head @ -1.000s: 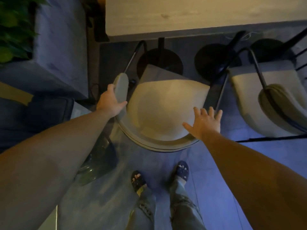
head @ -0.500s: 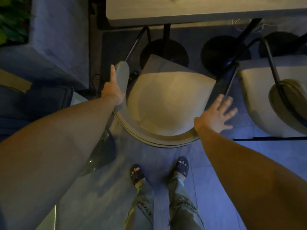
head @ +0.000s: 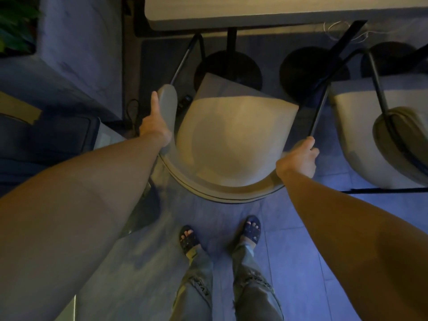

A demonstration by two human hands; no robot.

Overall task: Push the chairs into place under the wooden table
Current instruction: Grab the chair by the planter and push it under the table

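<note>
I stand on a grey tiled floor [head: 301,239], my sandalled feet [head: 188,237] at six o'clock. The cream armchair [head: 234,144] rests on it straight ahead at twelve. A second cream chair [head: 370,135] sits at two o'clock, just beside the first. Beyond them, two round black table bases [head: 231,66] stand on the tiles under the wooden table [head: 254,12]. A dark cable [head: 132,112] trails at ten o'clock.

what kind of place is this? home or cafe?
Likely a cafe or restaurant seating area, though a home dining corner can't be ruled out. Cues: a wooden table on round black pedestal bases, matching cushioned armchairs in a row, tiled floor, and a plant in a planter.
</note>
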